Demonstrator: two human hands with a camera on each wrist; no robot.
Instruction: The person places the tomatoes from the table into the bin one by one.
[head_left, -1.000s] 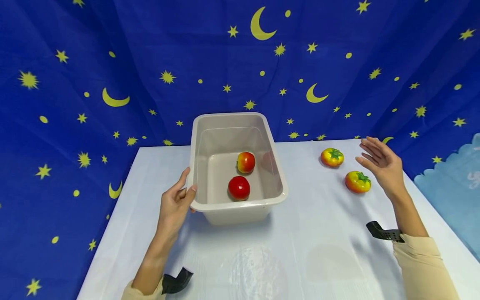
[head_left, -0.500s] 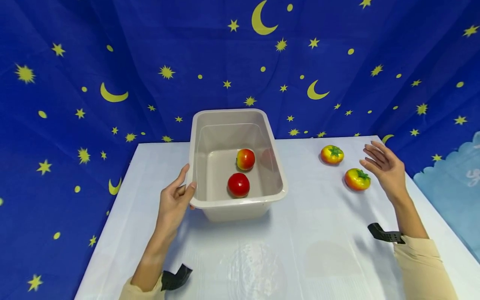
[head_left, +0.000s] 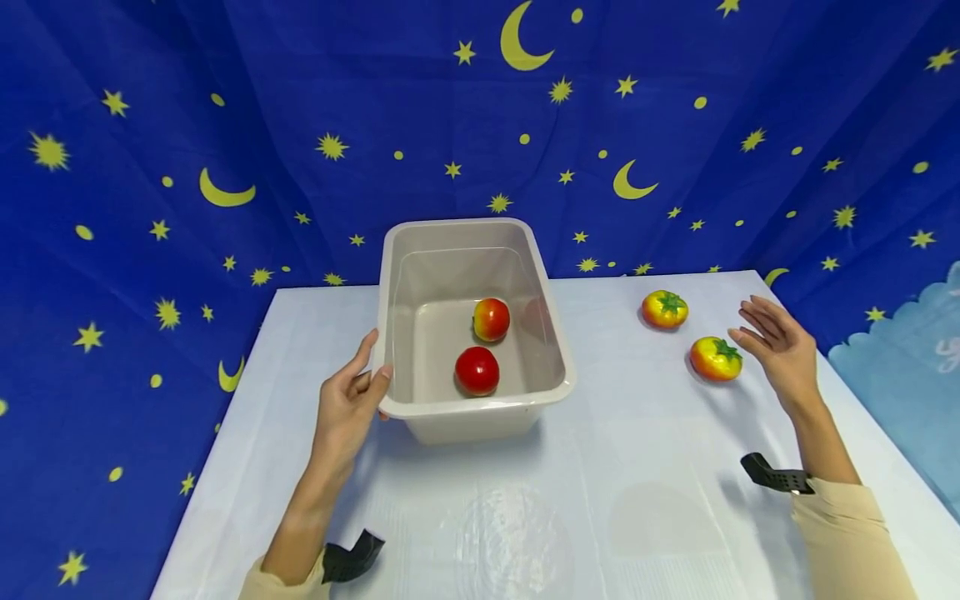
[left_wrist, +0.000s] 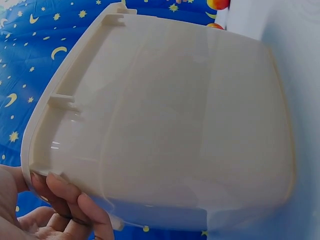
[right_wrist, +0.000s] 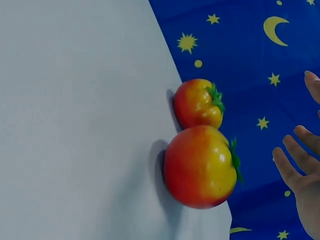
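My left hand [head_left: 347, 408] grips the left rim of a grey plastic bin [head_left: 480, 409], thumb on top and fingers curled under the lip; the left wrist view shows those fingers [left_wrist: 65, 192] beneath the bin's edge. Two tomatoes lie inside: a plain red one [head_left: 477, 371] near the front and a red-yellow one [head_left: 491, 320] behind it. On the right, my right hand [head_left: 783, 354] hovers with relaxed fingers and holds nothing. Just left of it sits a yellow-red tomato with a green calyx [head_left: 716, 359]; a similar tomato [head_left: 664, 310] lies farther back.
A white-covered table [head_left: 585, 500] carries everything. Behind it hangs a blue curtain [head_left: 300, 100] printed with moons and stars. Light blue fabric [head_left: 907, 375] hangs at the right side.
My right hand has drifted slightly right and toward me, away from the two tomatoes on the table. My left hand keeps its hold on the bin.
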